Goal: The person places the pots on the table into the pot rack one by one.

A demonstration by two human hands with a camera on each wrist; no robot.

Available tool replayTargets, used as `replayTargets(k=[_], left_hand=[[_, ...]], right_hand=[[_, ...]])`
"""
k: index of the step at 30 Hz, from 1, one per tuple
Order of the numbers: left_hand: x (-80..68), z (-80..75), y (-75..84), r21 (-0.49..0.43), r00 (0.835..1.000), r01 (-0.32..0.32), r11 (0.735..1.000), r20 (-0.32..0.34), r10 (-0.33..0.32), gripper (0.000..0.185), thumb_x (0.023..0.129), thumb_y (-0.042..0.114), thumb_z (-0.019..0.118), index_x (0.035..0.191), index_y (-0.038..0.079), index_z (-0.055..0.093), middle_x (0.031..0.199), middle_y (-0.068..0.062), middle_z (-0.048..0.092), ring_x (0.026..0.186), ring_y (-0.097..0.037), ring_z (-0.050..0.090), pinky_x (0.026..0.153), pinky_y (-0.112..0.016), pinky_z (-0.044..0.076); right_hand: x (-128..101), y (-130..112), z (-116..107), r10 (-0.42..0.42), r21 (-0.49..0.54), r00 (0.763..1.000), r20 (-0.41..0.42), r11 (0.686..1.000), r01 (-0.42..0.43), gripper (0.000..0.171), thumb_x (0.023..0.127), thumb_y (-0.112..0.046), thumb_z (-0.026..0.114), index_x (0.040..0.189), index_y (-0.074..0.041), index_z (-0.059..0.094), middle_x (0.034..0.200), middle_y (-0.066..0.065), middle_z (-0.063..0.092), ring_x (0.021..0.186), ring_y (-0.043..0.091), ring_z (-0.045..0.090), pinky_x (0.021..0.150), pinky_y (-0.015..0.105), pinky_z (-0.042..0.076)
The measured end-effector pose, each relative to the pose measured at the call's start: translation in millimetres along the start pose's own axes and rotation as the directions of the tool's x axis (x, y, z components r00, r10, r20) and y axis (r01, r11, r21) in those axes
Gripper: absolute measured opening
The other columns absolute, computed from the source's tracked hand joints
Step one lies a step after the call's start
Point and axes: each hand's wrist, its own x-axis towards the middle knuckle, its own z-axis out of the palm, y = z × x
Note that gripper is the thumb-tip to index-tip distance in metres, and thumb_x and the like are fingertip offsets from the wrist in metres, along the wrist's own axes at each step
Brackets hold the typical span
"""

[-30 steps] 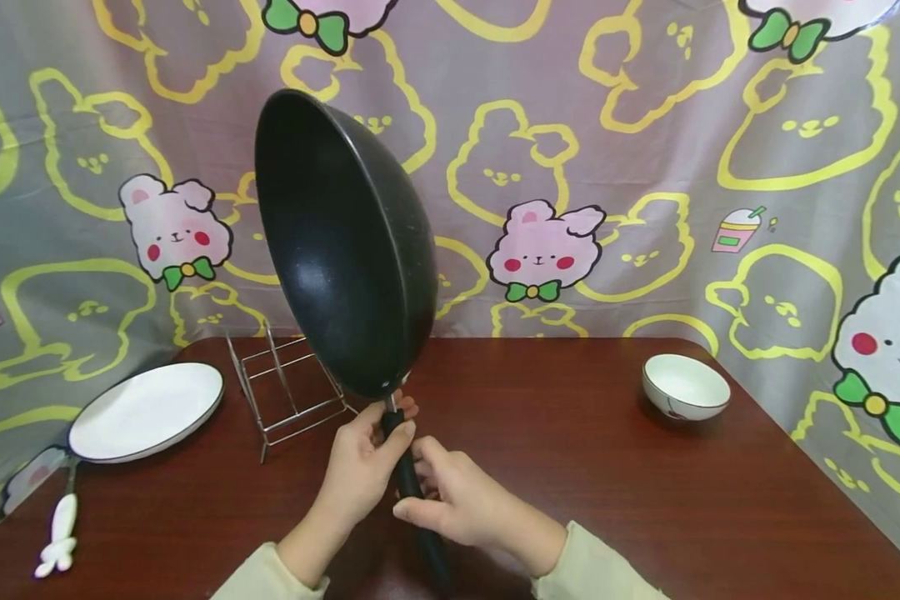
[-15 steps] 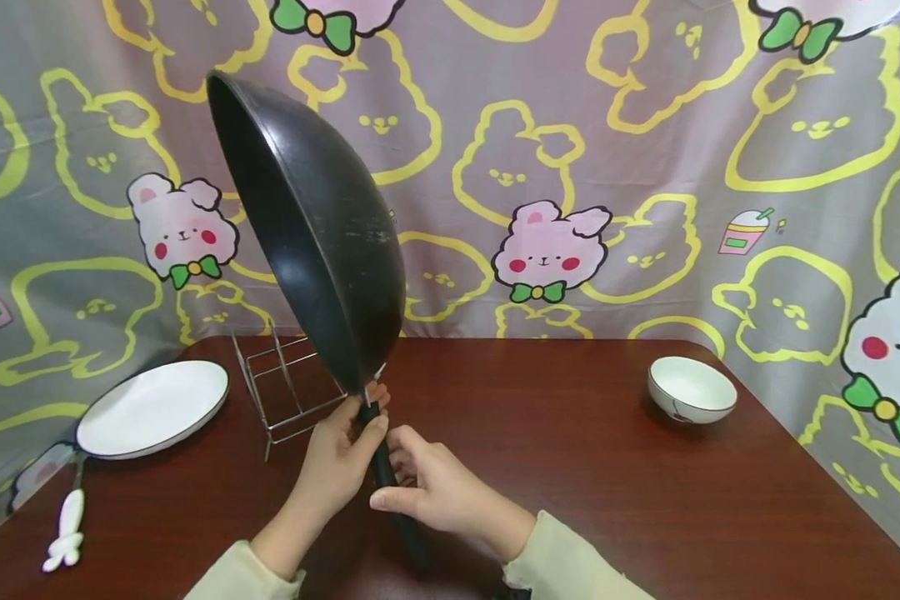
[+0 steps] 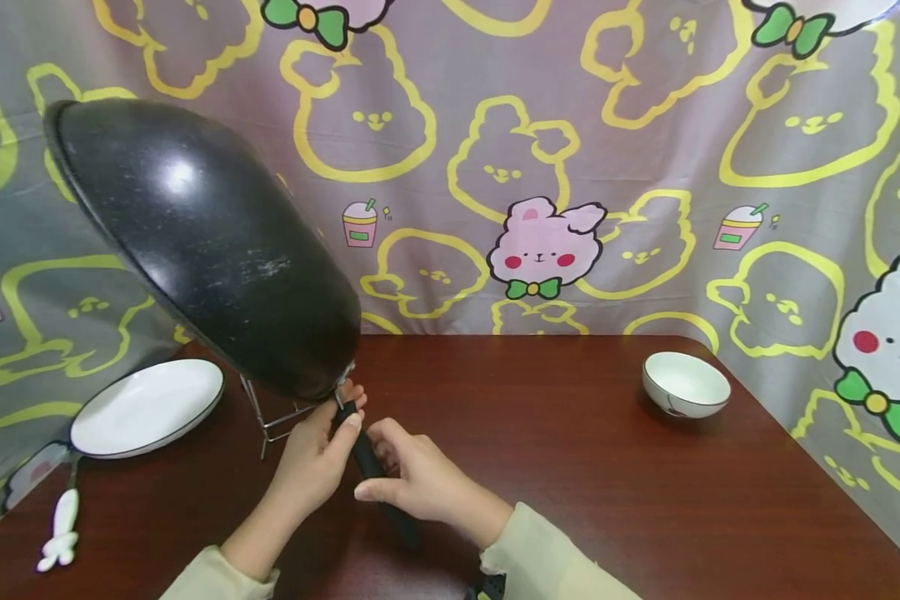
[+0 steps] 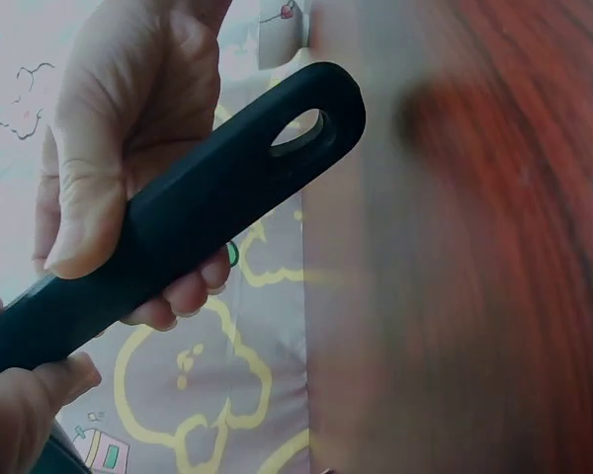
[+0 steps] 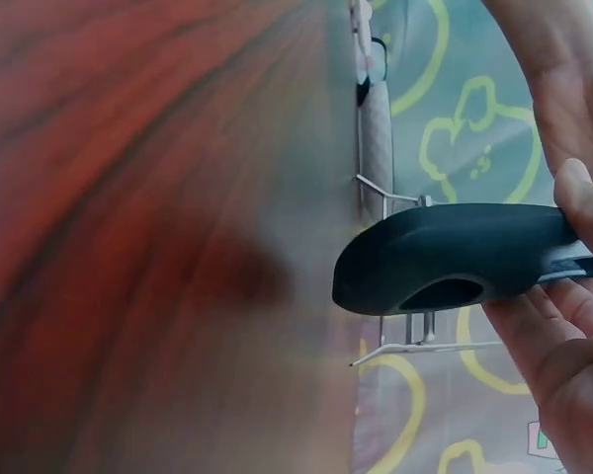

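Note:
A black wok (image 3: 202, 242) is held up above the table's left side, tilted left, its dark outer underside turned toward the head camera. The left hand (image 3: 307, 458) grips the wok's black handle (image 3: 378, 479) right below the pan, thumb along its top. Farther down, the right hand (image 3: 423, 479) holds the same handle, thumb on one side and fingers on the other. In the left wrist view, the handle's end (image 4: 341, 104) with its hanging hole sticks out past the right hand's thumb (image 4: 84, 207). The wok's inside is hidden.
Behind the wok, a wire rack (image 3: 266, 433) is partly covered. A white frying pan (image 3: 150, 408) with a white handle lies at the table's left edge. At the right stands a white bowl (image 3: 686, 385). A patterned curtain (image 3: 435, 150) hangs behind the brown table (image 3: 540, 417).
The wok has swung left and tilted over, so its inside has turned out of sight and its underside faces the camera. Both hands have shifted left with the handle.

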Motion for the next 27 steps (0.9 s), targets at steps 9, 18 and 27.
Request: replayTargets(k=[9,18,27], left_hand=[[-2.3,-15.9,-1.9,0.063,1.0,-0.011,0.998,-0.019,0.013,0.034,0.092,0.002,0.049,0.123,-0.01,0.051,0.114,-0.024,0.062,0.103,-0.034,0.062,0.087,-0.045,0.047],[-3.8,-19.1,-9.6,0.033,1.0,-0.013,0.999,0.0,0.013,0.037,0.092,0.0,0.046,0.126,-0.016,0.045,0.115,-0.027,0.06,0.098,-0.036,0.063,0.085,-0.045,0.047],[-4.8,-23.5,-15.0,0.022,0.998,0.051,0.998,0.029,-0.052,0.038,0.094,0.002,0.045,0.127,-0.017,0.042,0.116,-0.028,0.059,0.1,-0.036,0.063,0.088,-0.044,0.046]], right_hand=[[9.5,-8.1,14.0,0.011,0.01,1.0,0.006,1.0,-0.011,0.038,0.077,-0.017,0.074,0.104,-0.01,0.048,0.084,0.005,0.066,0.068,-0.003,0.056,0.064,0.011,0.047],[13.6,-6.1,21.2,0.037,0.023,0.999,0.0,0.999,-0.037,0.037,0.077,-0.018,0.075,0.101,-0.011,0.049,0.083,0.004,0.065,0.066,-0.003,0.055,0.062,0.012,0.046],[18.1,-6.5,28.6,0.054,0.009,0.999,0.0,0.998,-0.054,0.037,0.075,-0.019,0.076,0.1,-0.012,0.049,0.079,0.001,0.065,0.061,-0.002,0.053,0.057,0.012,0.044]])
